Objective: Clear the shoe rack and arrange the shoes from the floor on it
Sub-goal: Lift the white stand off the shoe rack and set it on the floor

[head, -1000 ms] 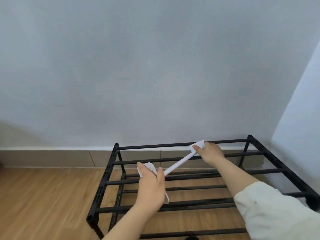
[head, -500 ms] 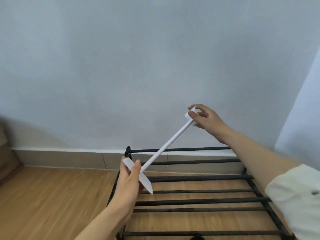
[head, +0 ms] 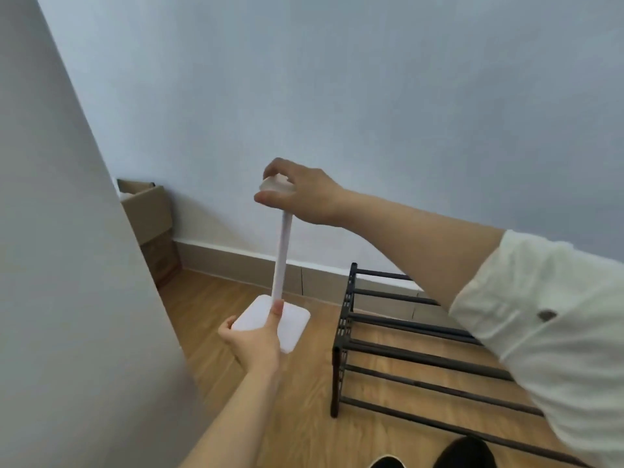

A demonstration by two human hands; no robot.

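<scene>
A white stand (head: 283,255), a thin pole on a flat square base (head: 290,327), is held upright over the wooden floor, left of the rack. My left hand (head: 256,342) grips the base from below, thumb against the pole's foot. My right hand (head: 300,194) is closed on the small white head at the pole's top. The black metal shoe rack (head: 405,356) stands at the lower right against the wall, its bars bare. Two black shoe tips (head: 462,452) show at the bottom edge.
A grey wall or panel (head: 67,298) fills the left side close to my left arm. A cardboard box (head: 148,211) sits in the corner behind it. Wooden floor (head: 216,309) lies between the panel and the rack.
Both hands lifted the white stand off the rack and carried it left, turning it from slanted to upright. The view swung left, bringing the grey panel and box into sight.
</scene>
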